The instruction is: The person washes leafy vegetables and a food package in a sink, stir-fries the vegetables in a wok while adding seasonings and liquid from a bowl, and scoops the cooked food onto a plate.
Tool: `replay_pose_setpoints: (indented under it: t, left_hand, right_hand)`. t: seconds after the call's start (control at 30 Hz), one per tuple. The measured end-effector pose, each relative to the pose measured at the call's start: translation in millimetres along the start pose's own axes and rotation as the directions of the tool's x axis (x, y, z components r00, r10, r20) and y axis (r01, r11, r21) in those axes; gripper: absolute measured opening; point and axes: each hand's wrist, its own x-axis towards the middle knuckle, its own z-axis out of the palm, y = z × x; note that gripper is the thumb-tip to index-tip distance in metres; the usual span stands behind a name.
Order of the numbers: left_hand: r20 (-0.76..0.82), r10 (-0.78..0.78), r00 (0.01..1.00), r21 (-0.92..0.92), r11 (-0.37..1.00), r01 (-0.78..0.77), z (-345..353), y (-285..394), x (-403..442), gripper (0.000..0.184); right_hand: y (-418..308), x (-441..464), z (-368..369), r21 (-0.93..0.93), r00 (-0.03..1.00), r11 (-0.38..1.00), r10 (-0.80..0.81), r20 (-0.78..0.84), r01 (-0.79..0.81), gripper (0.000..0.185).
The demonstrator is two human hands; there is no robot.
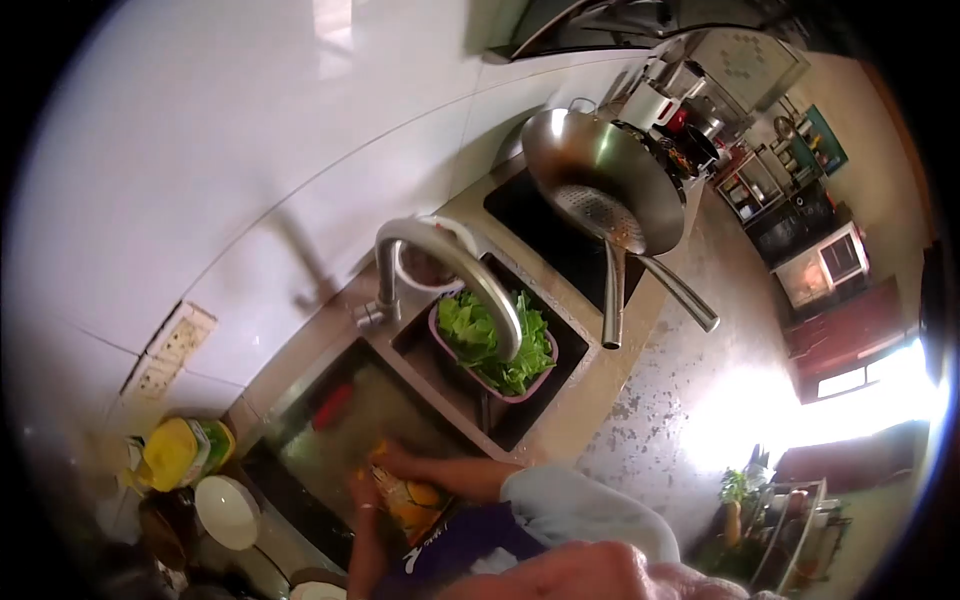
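Note:
Both my hands are close together over the large sink [291, 482], which holds cloudy water. My left hand [364, 492] reaches in from the bottom, fingers curled. From the right comes my right hand [397, 462], its fingers bent towards the left one. Small orange bits show at the fingertips; what the hands grip is too small and blurred to name. Just below them is an orange and yellow patterned surface [412, 508], whose kind I cannot tell. A long red thing [332, 407] lies in the sink, apart from my hands.
A curved faucet [455, 262] arches over the smaller sink, where a pink basket [545, 380] holds leafy greens [480, 330]. Beyond, a wok [600, 160] with a perforated ladle [598, 215] sits on the stove. A white bowl [228, 512] and yellow bottle [172, 455] stand left.

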Motion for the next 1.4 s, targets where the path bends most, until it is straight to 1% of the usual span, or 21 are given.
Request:
replay_pose_setpoints:
  t: [0.1,0.13,0.2,0.27,0.33,0.4,0.43,0.47,0.5,0.53,0.6,0.67,0.73,0.8,0.9,1.0,1.03,1.13,1.17,1.33,1.4]
  left_hand:
    - [0.084,-0.144,0.986,-0.052,0.988,0.148,-11.7,46.0,-32.4,0.054]
    - [0.059,-0.095,0.994,-0.263,0.959,0.108,-6.8,45.2,-33.4,0.053]
    - [0.046,-0.039,0.998,-0.558,0.828,0.058,-3.1,42.9,-33.4,0.053]
    - [0.119,-0.055,0.991,-0.657,0.745,0.120,-11.7,37.4,-23.9,0.053]
    - [0.180,-0.056,0.982,-0.711,0.683,0.169,-20.3,32.3,-10.6,0.052]
    - [0.179,-0.011,0.984,-0.803,0.576,0.153,-19.1,26.5,5.5,0.053]
    - [0.032,0.024,0.999,-0.549,0.836,-0.002,-13.3,16.5,16.8,0.052]
    - [-0.096,0.109,0.989,-0.201,0.971,-0.126,-6.3,2.7,29.3,0.053]
    - [-0.187,0.229,0.955,0.185,0.963,-0.195,-4.3,-2.4,36.5,0.053]
    - [-0.216,0.155,0.964,0.123,0.984,-0.131,-4.2,5.9,30.4,0.054]
    - [-0.255,-0.004,0.967,-0.009,1.000,0.002,0.5,21.7,11.7,0.055]
    - [-0.236,-0.023,0.971,-0.240,0.970,-0.035,-1.8,54.4,-21.0,0.056]
    - [-0.170,-0.061,0.984,-0.499,0.866,-0.033,-0.8,58.5,-33.3,0.055]
    - [-0.055,-0.079,0.995,-0.741,0.671,0.012,-1.6,54.0,-36.2,0.051]
    - [0.119,-0.107,0.987,-0.443,0.884,0.149,-15.7,56.4,-52.0,0.052]
    - [0.119,-0.065,0.991,-0.472,0.874,0.114,-6.6,38.9,-51.8,0.047]
    - [0.116,-0.054,0.992,-0.479,0.872,0.104,-2.8,26.7,-50.1,0.045]
    - [0.050,-0.029,0.998,-0.463,0.885,0.049,6.4,12.2,-40.1,0.048]
    - [0.027,-0.013,1.000,-0.448,0.894,0.024,8.9,11.7,-36.4,0.049]
    - [-0.050,0.112,0.992,-0.407,0.905,-0.123,14.3,11.8,-24.8,0.054]
    - [-0.057,0.124,0.991,-0.481,0.866,-0.136,10.6,6.3,-23.8,0.056]
  right_hand:
    - [-64.5,-33.6,-16.8,0.031,0.993,0.992,0.121,-0.006,-0.121,0.046]
    - [-80.8,-42.0,-22.5,0.033,0.988,0.988,0.154,-0.012,-0.154,0.049]
    - [-18.7,10.7,-10.9,-0.060,0.972,0.971,0.232,0.019,-0.231,0.057]
    - [-7.0,19.9,-13.1,-0.008,0.981,0.987,0.163,0.109,-0.163,0.055]
    - [-24.2,-4.4,-26.3,0.205,0.970,0.978,-0.093,0.226,0.046,0.046]
    - [-23.4,5.8,-20.1,-0.171,0.980,0.973,-0.128,0.154,0.154,0.038]
    - [-19.8,12.9,-16.1,-0.357,0.981,0.915,-0.154,0.121,0.188,0.033]
    - [-25.1,6.3,-14.2,-0.303,0.975,0.927,-0.219,0.037,0.220,0.030]
    - [-31.7,-8.0,-12.0,-0.249,0.960,0.934,-0.277,-0.048,0.257,0.028]
    - [-29.2,-12.1,-6.9,-0.198,0.937,0.935,-0.325,-0.132,0.296,0.025]
    - [-16.7,4.5,-2.1,-0.160,0.956,0.950,-0.283,-0.079,0.268,0.028]
    - [-6.1,17.6,2.7,-0.122,0.984,0.978,-0.175,-0.025,0.170,0.031]
    - [-14.5,20.3,-6.4,-0.098,0.999,0.995,-0.002,0.034,0.005,0.036]
    - [-22.7,8.7,-21.0,-0.066,0.973,0.996,-0.046,0.227,0.063,0.042]
    - [-12.5,-1.0,-29.0,0.051,0.889,0.994,-0.112,0.443,0.100,0.048]
    - [64.6,23.4,-3.2,0.132,0.867,0.990,-0.104,0.488,0.045,0.053]
    - [53.3,13.0,-1.0,-0.025,0.894,0.992,-0.101,0.437,0.125,0.055]
    - [25.3,0.3,4.9,-0.221,0.913,0.969,0.186,0.362,-0.110,0.057]
    - [16.1,-0.7,1.3,-0.437,0.891,0.897,0.140,0.431,0.071,0.055]
    - [27.3,10.6,-3.6,-0.252,0.948,0.965,0.008,0.317,0.076,0.053]
    - [46.5,14.3,2.4,-0.213,0.926,0.973,-0.002,0.377,0.088,0.053]
